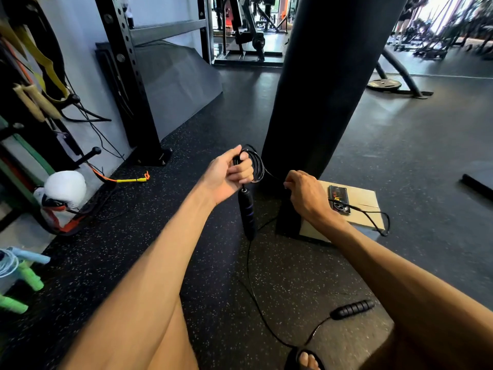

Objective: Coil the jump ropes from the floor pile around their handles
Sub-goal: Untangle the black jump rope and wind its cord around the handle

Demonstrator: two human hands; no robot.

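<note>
My left hand [229, 174] grips the top of a black jump rope handle [246, 212] that hangs below the fist, with several black rope loops [257, 162] bunched at the fingers. To its right, my right hand [306, 194] pinches the same thin black rope, pulled taut between the two hands. From the handle's bottom the rope [249, 276] trails down across the floor to a second black ribbed handle [352, 309] lying near my right knee.
A black punching bag [320, 76] hangs right behind my hands. A cardboard sheet [365, 204] carries a phone [338, 200]. Green-handled ropes [24, 276] lie at the left edge, near a white boxing glove [65, 189]. A rack post [133, 84] stands left.
</note>
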